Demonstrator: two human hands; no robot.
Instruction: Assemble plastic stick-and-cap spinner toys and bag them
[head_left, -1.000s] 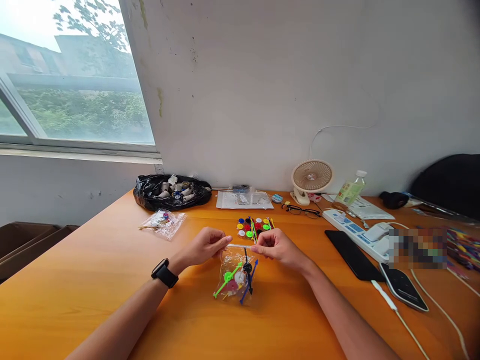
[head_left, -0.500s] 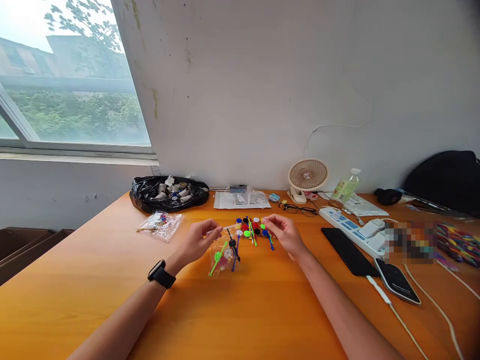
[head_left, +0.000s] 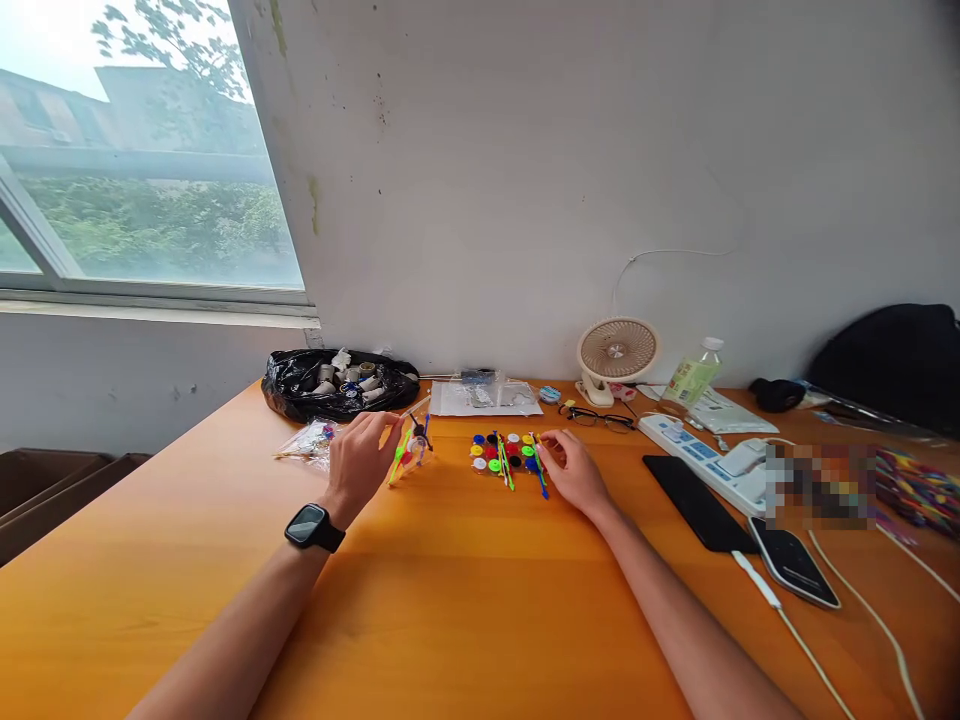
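Observation:
My left hand (head_left: 364,462), with a black watch (head_left: 311,526) on the wrist, is closed on the top of a small clear plastic bag (head_left: 415,452). Green, dark, red and white pieces show through the bag, which hangs just over the table. My right hand (head_left: 577,478) rests on the tabletop with curved fingers, thumb and forefinger slightly apart. Its fingertips are beside a blue arrow-shaped stick (head_left: 541,478). Left of them, round coloured discs (head_left: 478,464) lie in rows, with green and white sticks (head_left: 505,465) across them.
Another clear bag of pieces (head_left: 304,440) lies behind my left hand. At the back are a black plastic bag (head_left: 289,398), white packets (head_left: 450,400), glasses (head_left: 616,424), a fan (head_left: 616,350) and a bottle (head_left: 691,383). A power strip (head_left: 697,458) and phone (head_left: 795,562) lie right.
My left hand has moved left and away from me with the clear bag. My right hand has shifted slightly, and its thumb and forefinger have parted. The discs and sticks stay put.

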